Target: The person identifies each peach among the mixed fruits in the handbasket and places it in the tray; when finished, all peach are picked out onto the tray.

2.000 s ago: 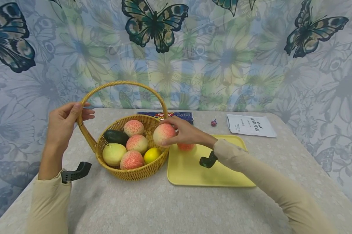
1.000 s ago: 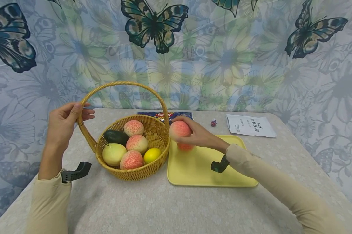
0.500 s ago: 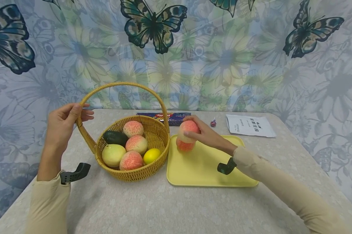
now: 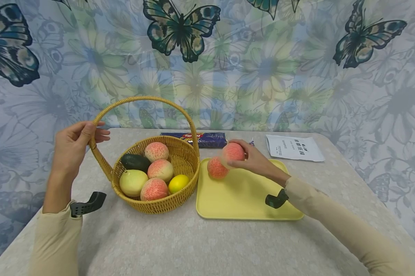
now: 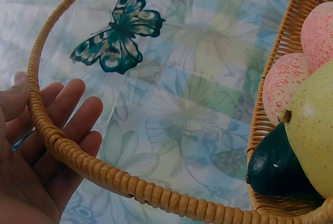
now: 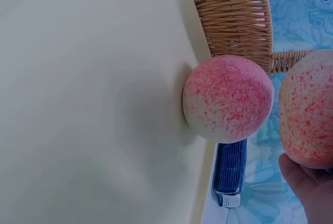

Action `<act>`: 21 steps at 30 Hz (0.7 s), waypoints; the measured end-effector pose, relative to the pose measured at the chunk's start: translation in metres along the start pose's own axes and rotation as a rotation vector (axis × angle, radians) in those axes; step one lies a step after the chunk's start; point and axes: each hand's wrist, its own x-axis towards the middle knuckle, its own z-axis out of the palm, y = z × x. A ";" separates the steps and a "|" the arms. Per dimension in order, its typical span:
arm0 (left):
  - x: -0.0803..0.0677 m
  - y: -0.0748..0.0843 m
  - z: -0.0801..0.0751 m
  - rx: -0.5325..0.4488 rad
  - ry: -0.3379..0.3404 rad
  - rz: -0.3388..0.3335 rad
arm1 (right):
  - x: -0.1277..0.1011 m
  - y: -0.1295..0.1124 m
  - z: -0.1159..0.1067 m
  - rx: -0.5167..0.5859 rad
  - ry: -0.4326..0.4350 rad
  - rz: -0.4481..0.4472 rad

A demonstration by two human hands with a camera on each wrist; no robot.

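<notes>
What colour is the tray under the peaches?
The tray is plain pale yellow, clearest in the head view.

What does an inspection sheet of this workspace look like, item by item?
Surface: table under a pale speckled cloth.
Job's things: wicker basket holds three peaches, a green-yellow fruit, a lemon and an avocado; yellow tray beside it carries one peach.
Clutter: blue packet, printed paper.
Grippers: left hand grips the basket handle; right hand holds a second peach over the tray.
Cables: nothing seen.
Surroundings: butterfly-and-flower backdrop.
</notes>
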 end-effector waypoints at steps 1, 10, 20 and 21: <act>0.000 0.000 0.000 -0.003 -0.001 -0.002 | 0.000 0.001 -0.001 0.005 0.002 -0.004; 0.000 0.000 0.001 -0.017 -0.004 -0.007 | -0.005 0.011 -0.008 0.039 0.000 -0.012; 0.000 0.001 0.001 -0.006 -0.003 -0.003 | -0.011 0.023 -0.019 0.068 0.002 0.022; 0.000 0.002 0.001 -0.007 -0.003 -0.002 | -0.011 0.025 -0.021 0.068 0.002 0.028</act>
